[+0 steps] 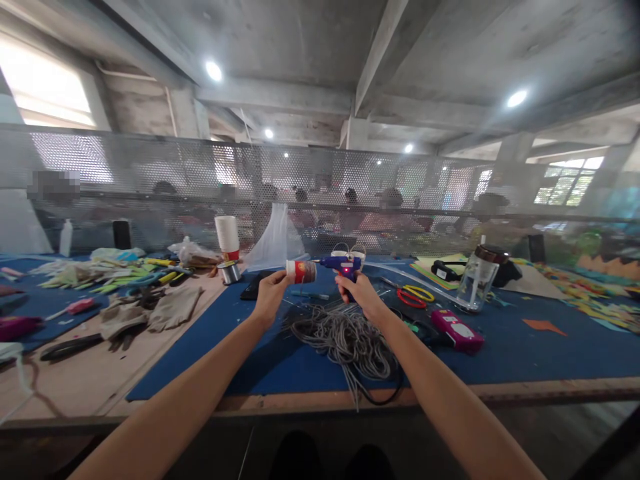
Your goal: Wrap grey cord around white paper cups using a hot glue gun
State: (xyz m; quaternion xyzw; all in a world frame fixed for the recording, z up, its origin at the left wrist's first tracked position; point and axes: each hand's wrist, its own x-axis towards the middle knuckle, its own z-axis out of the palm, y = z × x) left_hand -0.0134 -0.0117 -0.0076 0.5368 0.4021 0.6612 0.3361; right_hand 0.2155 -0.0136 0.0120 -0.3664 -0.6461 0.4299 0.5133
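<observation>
My left hand (271, 297) is closed round the base of a paper cup (301, 272), which lies on its side in the air with a red band and grey cord or wrapping near its rim. In my right hand (358, 293) is a blue glue gun (342, 264) with a small red light lit. Its nozzle points left at the cup's rim end, close to it; whether they touch I cannot tell. Below both hands a tangled heap of grey cord (350, 340) lies on the blue mat (215, 363).
Scissors (415, 295), a magenta box-shaped device (457, 331) and a glass bottle (479, 277) stand or lie to the right. On the left are gloves (173, 309), a tin (229, 273) and stacked paper cups (227, 235). A perforated screen (320, 173) rises behind, with people beyond.
</observation>
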